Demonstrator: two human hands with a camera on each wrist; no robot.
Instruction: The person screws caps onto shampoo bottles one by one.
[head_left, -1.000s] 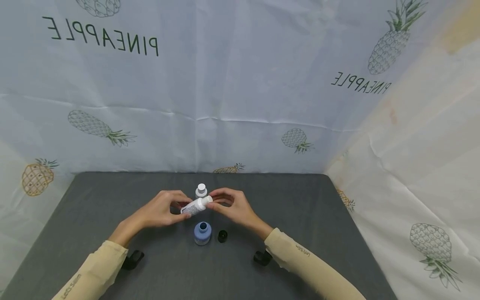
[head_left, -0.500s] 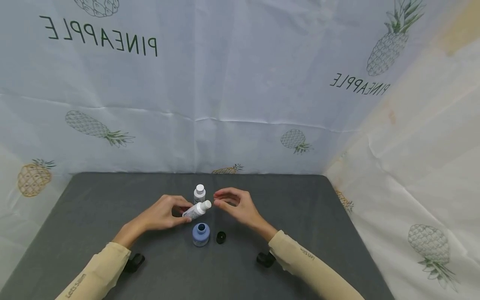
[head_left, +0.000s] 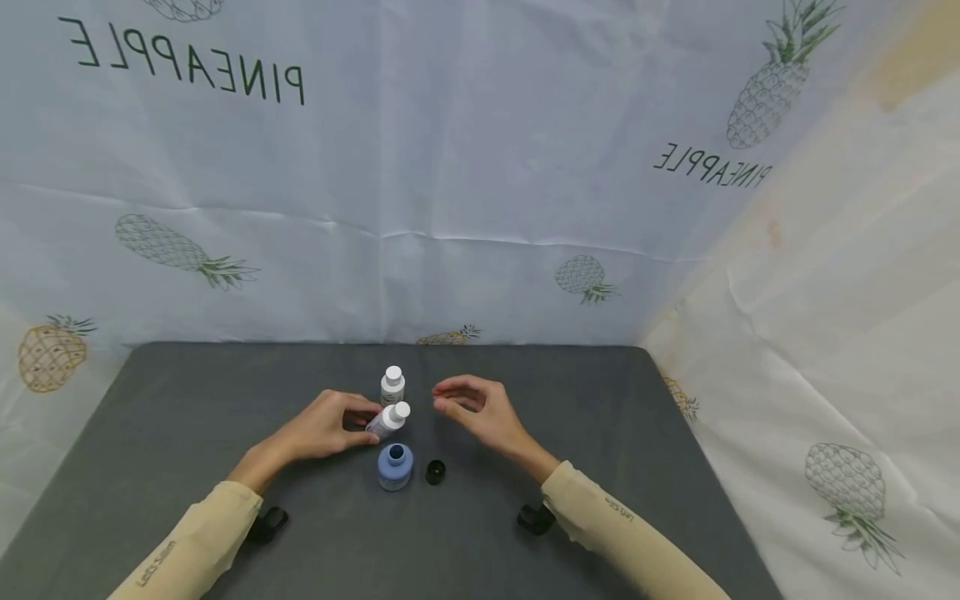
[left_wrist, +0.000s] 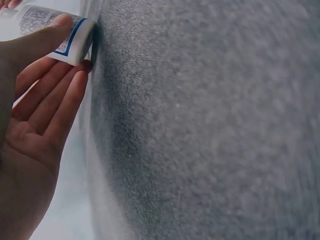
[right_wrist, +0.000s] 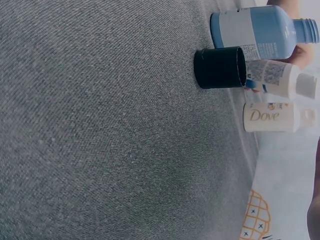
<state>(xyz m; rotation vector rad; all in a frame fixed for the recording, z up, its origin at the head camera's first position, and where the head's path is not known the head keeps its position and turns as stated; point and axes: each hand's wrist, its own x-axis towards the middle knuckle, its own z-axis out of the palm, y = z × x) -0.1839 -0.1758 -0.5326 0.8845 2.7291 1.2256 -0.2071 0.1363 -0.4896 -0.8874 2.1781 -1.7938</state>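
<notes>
My left hand (head_left: 326, 427) pinches a small white capped bottle (head_left: 384, 422) between thumb and fingers, low over the table and leaning right. In the left wrist view the thumb lies across the label of this bottle (left_wrist: 45, 27), its base close to the tabletop. My right hand (head_left: 483, 412) hovers to the right with loosely bent fingers, holding nothing. A second white bottle (head_left: 392, 387), marked Dove in the right wrist view, stands upright just behind. Nearer me is an uncapped blue bottle (head_left: 395, 468) with a threaded neck, and a black cap (head_left: 435, 472) sits to its right.
The dark grey table (head_left: 600, 433) runs back to a white curtain (head_left: 480, 167) printed with pineapples. Another curtain side (head_left: 847, 358) hangs along the right. A black device (head_left: 267, 525) shows at the left wrist, a similar black device (head_left: 536, 519) at the right.
My right fingers have left the white bottle's cap and drawn off to the right. My left hand has lowered that bottle towards the table and tipped it more upright.
</notes>
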